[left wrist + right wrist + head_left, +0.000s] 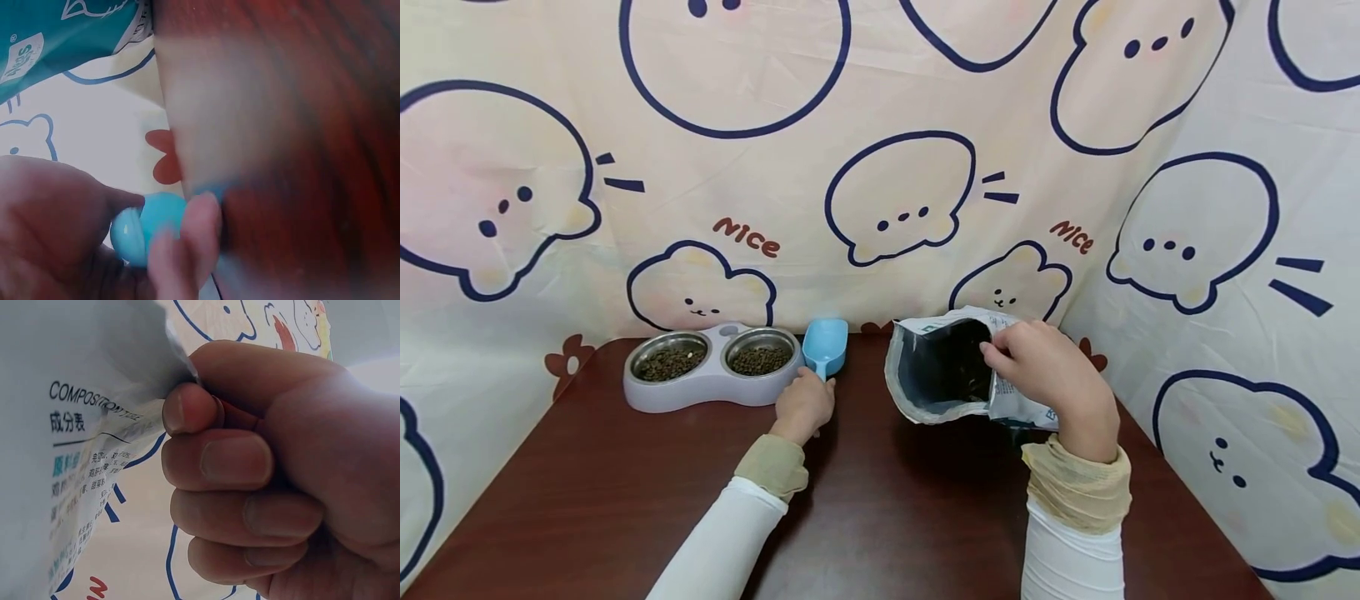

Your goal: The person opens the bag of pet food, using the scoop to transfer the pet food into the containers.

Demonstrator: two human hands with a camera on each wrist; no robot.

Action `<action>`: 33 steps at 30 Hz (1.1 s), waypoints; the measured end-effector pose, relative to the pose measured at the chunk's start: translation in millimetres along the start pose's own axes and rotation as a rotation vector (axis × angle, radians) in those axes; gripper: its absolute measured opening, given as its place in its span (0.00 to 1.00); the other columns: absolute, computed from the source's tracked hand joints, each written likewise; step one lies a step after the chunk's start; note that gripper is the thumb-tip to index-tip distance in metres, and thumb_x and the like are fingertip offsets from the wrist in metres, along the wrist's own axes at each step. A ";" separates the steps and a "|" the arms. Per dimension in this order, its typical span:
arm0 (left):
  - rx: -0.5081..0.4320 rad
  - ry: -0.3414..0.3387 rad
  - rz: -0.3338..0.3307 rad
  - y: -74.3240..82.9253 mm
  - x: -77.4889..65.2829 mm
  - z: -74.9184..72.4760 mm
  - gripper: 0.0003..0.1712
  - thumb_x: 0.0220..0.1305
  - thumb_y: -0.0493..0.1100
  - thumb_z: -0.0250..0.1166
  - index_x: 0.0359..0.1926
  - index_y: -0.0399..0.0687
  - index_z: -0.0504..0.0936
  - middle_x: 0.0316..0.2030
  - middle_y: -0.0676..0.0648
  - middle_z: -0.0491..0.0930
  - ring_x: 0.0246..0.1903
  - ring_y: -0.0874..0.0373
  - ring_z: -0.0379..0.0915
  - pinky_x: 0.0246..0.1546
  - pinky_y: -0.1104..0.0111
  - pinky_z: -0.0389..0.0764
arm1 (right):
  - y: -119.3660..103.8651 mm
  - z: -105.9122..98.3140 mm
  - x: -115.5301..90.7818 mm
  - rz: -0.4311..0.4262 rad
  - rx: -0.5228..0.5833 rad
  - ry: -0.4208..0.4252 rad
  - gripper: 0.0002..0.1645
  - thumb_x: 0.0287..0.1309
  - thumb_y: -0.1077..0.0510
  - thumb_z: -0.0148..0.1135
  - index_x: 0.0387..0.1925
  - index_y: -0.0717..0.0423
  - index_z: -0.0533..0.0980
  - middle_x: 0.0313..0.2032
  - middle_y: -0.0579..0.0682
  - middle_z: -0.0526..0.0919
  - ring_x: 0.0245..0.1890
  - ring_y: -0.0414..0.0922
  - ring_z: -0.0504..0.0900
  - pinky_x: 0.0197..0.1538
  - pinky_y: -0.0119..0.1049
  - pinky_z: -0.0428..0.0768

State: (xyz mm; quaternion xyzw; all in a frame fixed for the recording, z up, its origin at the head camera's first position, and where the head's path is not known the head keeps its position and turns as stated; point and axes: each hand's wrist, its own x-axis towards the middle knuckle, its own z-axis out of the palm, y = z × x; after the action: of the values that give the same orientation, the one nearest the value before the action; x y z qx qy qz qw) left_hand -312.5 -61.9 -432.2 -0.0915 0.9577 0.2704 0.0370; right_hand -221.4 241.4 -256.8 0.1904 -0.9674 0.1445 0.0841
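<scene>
In the head view my left hand [805, 406] has the handle of a light blue scoop [826, 340] between thumb and fingers. The left wrist view shows the same scoop [165, 212] between them, the fingers blurred. My right hand [1051, 367] pinches the top edge of a pet food bag [901, 387] between thumb and curled forefinger. The bag's wide mouth faces me, and its dark inside holds some brown kibble. Close up in the right wrist view, the bag's white printed panel [75, 462] runs up to the pinching fingertips.
A pale double feeder [700, 396] stands left of the scoop, at the back of the dark wooden table [865, 517]. Its metal bowls hold brown kibble [670, 362]. A cartoon-print cloth [805, 183] hangs behind the table and along both sides.
</scene>
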 end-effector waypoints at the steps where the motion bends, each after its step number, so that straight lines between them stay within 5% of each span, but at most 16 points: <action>1: 0.016 -0.003 -0.009 -0.3 0.4 -0.1 0.30 0.78 0.58 0.51 0.53 0.30 0.68 0.29 0.36 0.80 0.13 0.52 0.79 0.22 0.60 0.78 | -0.1 0.2 0.1 -0.001 -0.001 0.001 0.26 0.72 0.58 0.57 0.14 0.50 0.75 0.12 0.44 0.63 0.17 0.42 0.66 0.26 0.36 0.68; 9: 0.032 -0.020 -0.021 -0.4 -1.6 -3.0 0.36 0.74 0.65 0.53 0.49 0.31 0.73 0.27 0.37 0.80 0.12 0.53 0.80 0.21 0.62 0.78 | -0.1 -0.4 -1.0 0.011 0.005 -0.002 0.26 0.72 0.58 0.57 0.14 0.51 0.74 0.13 0.45 0.63 0.18 0.43 0.67 0.27 0.36 0.69; 19: 0.031 -0.046 0.007 -1.8 -4.7 -5.2 0.48 0.70 0.74 0.51 0.56 0.28 0.70 0.27 0.37 0.78 0.13 0.51 0.80 0.18 0.61 0.77 | 0.7 -0.6 -1.2 0.012 0.013 -0.004 0.27 0.72 0.57 0.57 0.13 0.50 0.73 0.13 0.45 0.63 0.17 0.43 0.67 0.26 0.36 0.69; 24: 0.073 0.008 0.010 1.5 -6.8 -8.5 0.48 0.73 0.74 0.46 0.57 0.28 0.69 0.37 0.32 0.82 0.30 0.42 0.85 0.29 0.55 0.82 | 2.4 -1.2 -3.6 0.017 0.022 -0.014 0.27 0.73 0.57 0.57 0.14 0.50 0.75 0.12 0.45 0.63 0.17 0.43 0.67 0.26 0.36 0.69; 27: 0.042 0.156 0.145 8.4 -9.7 -17.7 0.39 0.76 0.66 0.49 0.57 0.30 0.69 0.44 0.32 0.81 0.40 0.38 0.83 0.37 0.50 0.82 | 3.4 -2.3 -4.4 0.018 0.016 -0.008 0.26 0.73 0.57 0.57 0.14 0.50 0.75 0.12 0.45 0.63 0.17 0.43 0.67 0.26 0.36 0.69; 31: -0.035 0.332 0.537 26.6 -13.1 -37.4 0.22 0.74 0.47 0.62 0.60 0.37 0.71 0.53 0.37 0.77 0.50 0.40 0.77 0.48 0.50 0.80 | 3.5 -2.8 -3.1 0.023 0.016 -0.010 0.26 0.73 0.56 0.57 0.14 0.51 0.75 0.13 0.45 0.63 0.17 0.43 0.67 0.26 0.36 0.69; 33: 0.016 0.356 0.731 38.3 -12.6 -46.8 0.25 0.69 0.39 0.67 0.63 0.43 0.71 0.59 0.40 0.75 0.56 0.42 0.73 0.55 0.50 0.79 | 2.9 -2.4 -1.5 0.019 0.017 -0.010 0.26 0.73 0.56 0.57 0.14 0.51 0.75 0.13 0.45 0.64 0.17 0.43 0.67 0.26 0.36 0.69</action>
State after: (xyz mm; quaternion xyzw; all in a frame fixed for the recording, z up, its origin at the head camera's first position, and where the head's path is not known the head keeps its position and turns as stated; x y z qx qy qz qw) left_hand -308.7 -52.4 -371.3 0.2100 0.9207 0.2381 -0.2271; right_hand -220.9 245.3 -255.5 0.1827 -0.9682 0.1526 0.0765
